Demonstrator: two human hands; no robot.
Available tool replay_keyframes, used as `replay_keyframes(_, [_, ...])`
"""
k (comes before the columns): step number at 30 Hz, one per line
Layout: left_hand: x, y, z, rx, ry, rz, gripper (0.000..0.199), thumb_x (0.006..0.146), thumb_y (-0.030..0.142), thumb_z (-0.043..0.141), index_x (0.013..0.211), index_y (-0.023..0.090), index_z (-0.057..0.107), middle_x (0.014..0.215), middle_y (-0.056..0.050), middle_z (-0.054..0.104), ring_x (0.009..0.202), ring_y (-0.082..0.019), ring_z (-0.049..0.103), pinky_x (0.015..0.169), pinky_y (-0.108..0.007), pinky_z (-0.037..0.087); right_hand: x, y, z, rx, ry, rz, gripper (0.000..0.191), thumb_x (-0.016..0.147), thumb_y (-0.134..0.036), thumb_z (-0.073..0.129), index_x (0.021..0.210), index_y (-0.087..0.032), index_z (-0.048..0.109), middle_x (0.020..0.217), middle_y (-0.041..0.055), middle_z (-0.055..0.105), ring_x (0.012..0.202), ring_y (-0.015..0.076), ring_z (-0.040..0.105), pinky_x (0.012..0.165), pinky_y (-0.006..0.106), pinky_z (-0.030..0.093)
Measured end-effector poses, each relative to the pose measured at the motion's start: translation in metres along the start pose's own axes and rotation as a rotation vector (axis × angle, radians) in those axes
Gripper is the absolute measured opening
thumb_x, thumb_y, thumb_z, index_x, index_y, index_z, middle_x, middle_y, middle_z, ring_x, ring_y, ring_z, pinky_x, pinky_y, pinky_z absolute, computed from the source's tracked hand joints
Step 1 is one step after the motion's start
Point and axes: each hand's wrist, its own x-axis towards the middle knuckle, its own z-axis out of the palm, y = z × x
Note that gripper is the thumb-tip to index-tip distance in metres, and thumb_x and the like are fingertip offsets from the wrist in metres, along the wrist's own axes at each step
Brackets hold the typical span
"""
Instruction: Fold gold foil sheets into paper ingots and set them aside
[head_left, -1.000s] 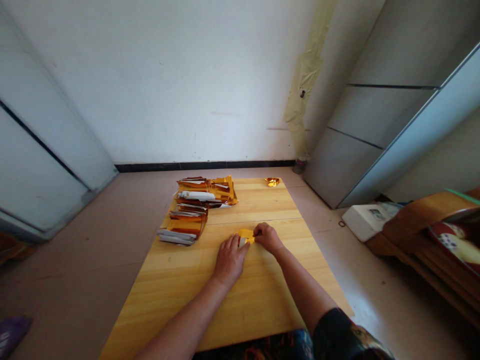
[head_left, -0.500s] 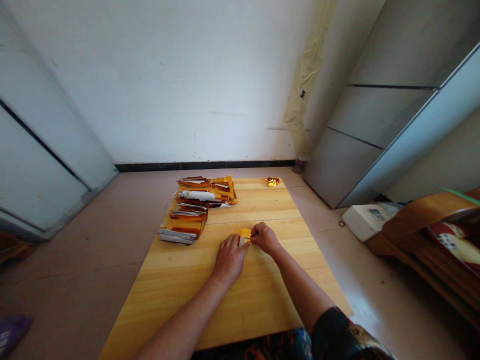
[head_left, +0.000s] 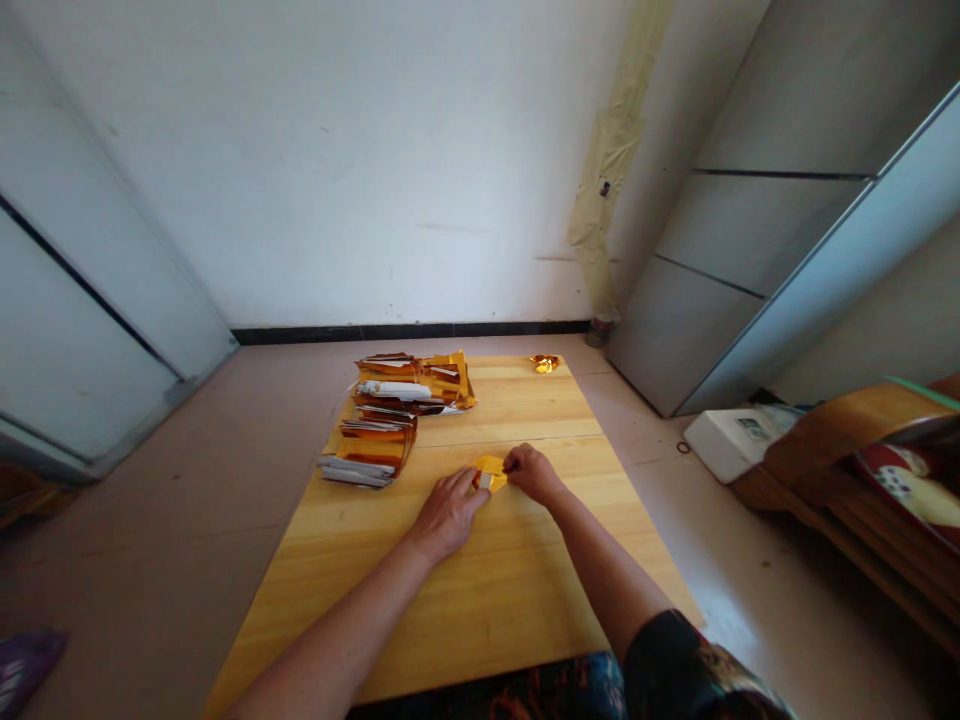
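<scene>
A small piece of gold foil paper (head_left: 490,472) lies between the person's two hands, just above the wooden table (head_left: 465,620) or resting on it; I can't tell which from here. Its long axis runs roughly across the table, tipped slightly, with a pale silvery patch at the end nearer the left hand (head_left: 448,515). That hand comes in from the lower left, its fingertips (head_left: 475,481) on the near end of the piece. The right hand (head_left: 531,474) comes in from the lower right, its fingertips (head_left: 507,467) on the far end. Neither hand is clearly nearer. Both make a narrow pinch and seem to hold the paper between them, with very little of it showing.

The fingers hide most of the piece, so its folds and underside are hard to make out. Beyond the left hand, bundles of gold and silver paper strips (head_left: 386,420) are stacked on the table. Further off, past the right hand, a small crumpled gold piece (head_left: 545,364) sits near the far edge. A dark patterned sleeve (head_left: 675,670) runs out of view at the bottom of the scene.
</scene>
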Motion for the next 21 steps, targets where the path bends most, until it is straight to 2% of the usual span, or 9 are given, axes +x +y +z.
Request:
replay_keyframes(3, [0.000,-0.002,0.000,0.000,-0.007,0.002,0.027,0.085,0.013,0.045,0.103,0.022,0.063,0.130,-0.008,0.052,0.122,-0.023,0.044,0.099,-0.039,0.039,-0.001,-0.001,-0.001,-0.026,-0.008,0.001,0.018,0.066,-0.003,0.060,0.075,-0.019,0.065,0.084,0.0003,0.059,0.074,0.0102,0.056,0.064,0.018,0.041])
replay_keyframes(6, [0.000,-0.002,0.003,-0.002,0.001,-0.010,0.026,0.085,0.014,0.045,0.101,0.022,0.064,0.129,-0.009,0.052,0.122,-0.024,0.045,0.098,-0.041,0.040,-0.003,-0.007,-0.003,-0.061,-0.011,0.004,0.010,0.067,-0.013,0.066,0.074,-0.018,0.064,0.083,0.0005,0.057,0.073,0.0109,0.054,0.063,0.019,0.039])
replay_keyframes(10, [0.000,0.000,0.006,-0.006,0.020,-0.018,0.026,0.086,0.015,0.045,0.102,0.022,0.064,0.128,-0.009,0.053,0.121,-0.025,0.046,0.098,-0.042,0.041,-0.008,-0.018,-0.003,-0.115,0.014,-0.002,0.019,0.061,-0.025,0.075,0.074,-0.017,0.062,0.082,0.0006,0.055,0.072,0.0115,0.052,0.064,0.021,0.038])
replay_keyframes(15, [0.000,0.002,0.003,0.036,0.001,-0.015,0.024,0.085,0.016,0.046,0.101,0.022,0.064,0.127,-0.009,0.053,0.120,-0.024,0.045,0.097,-0.042,0.041,-0.011,-0.023,0.001,-0.172,0.030,0.007,0.023,0.060,-0.025,0.076,0.077,-0.018,0.062,0.085,0.0006,0.053,0.073,0.0118,0.050,0.066,0.022,0.037])
replay_keyframes(19, [0.003,0.006,-0.003,0.072,-0.012,-0.015,0.025,0.082,0.011,0.047,0.098,0.022,0.064,0.124,-0.010,0.053,0.118,-0.025,0.046,0.093,-0.042,0.043,-0.008,-0.015,-0.001,-0.145,-0.011,-0.006,0.015,0.067,-0.013,0.068,0.080,-0.018,0.063,0.086,0.0013,0.056,0.070,0.0104,0.051,0.063,0.020,0.038])
replay_keyframes(21, [0.004,0.007,-0.005,0.074,-0.005,-0.008,0.024,0.081,0.010,0.048,0.095,0.022,0.064,0.121,-0.010,0.054,0.116,-0.024,0.048,0.092,-0.041,0.044,-0.005,-0.010,-0.004,-0.123,-0.014,-0.073,0.016,0.071,-0.008,0.062,0.083,-0.018,0.065,0.086,0.0023,0.058,0.073,0.0112,0.053,0.067,0.021,0.039])
